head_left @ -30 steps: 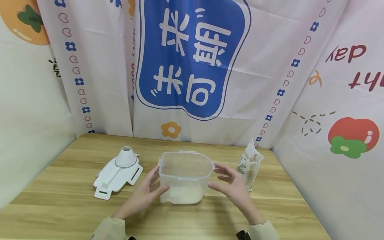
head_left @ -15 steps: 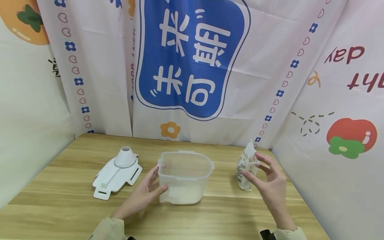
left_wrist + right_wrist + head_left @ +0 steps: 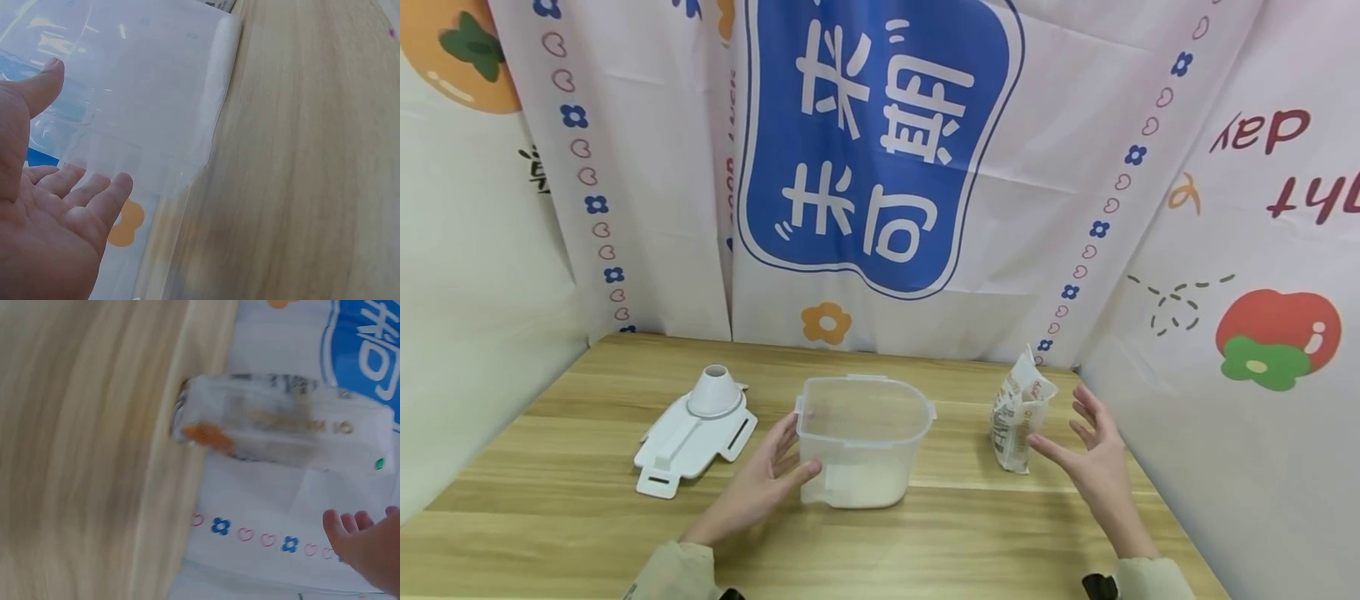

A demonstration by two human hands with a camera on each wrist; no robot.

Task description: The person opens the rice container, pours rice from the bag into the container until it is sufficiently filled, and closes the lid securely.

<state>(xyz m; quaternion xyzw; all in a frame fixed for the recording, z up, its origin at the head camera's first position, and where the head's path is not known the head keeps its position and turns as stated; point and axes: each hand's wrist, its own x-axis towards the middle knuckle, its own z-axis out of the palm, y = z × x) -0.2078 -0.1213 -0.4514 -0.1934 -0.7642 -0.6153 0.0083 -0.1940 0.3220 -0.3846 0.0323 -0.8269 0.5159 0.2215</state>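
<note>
A clear plastic container point(image 3: 880, 454) with a pale white layer in its bottom stands upright on the table. My left hand point(image 3: 760, 483) lies against its left side, fingers and thumb spread; in the left wrist view the fingertips point(image 3: 122, 182) touch or nearly touch the clear wall. To the right stands a white printed bag point(image 3: 1019, 417), its top folded or crumpled. Just right of it is my right hand point(image 3: 1096, 467), fingers apart and holding nothing. In the right wrist view a gap shows between that hand point(image 3: 369, 547) and the bag point(image 3: 275, 422).
On the left of the wooden table point(image 3: 587, 517) lies a white lid point(image 3: 688, 446) with side clips. A white cone-shaped cup point(image 3: 715, 393) sits upside down on the lid's far end, its narrow top seemingly open. Printed cloth point(image 3: 887, 325) hangs behind the table and along both sides.
My right hand has left the container's right side, moved right to the bag, and now sits slightly farther right, apart from it. The left hand stays at the container.
</note>
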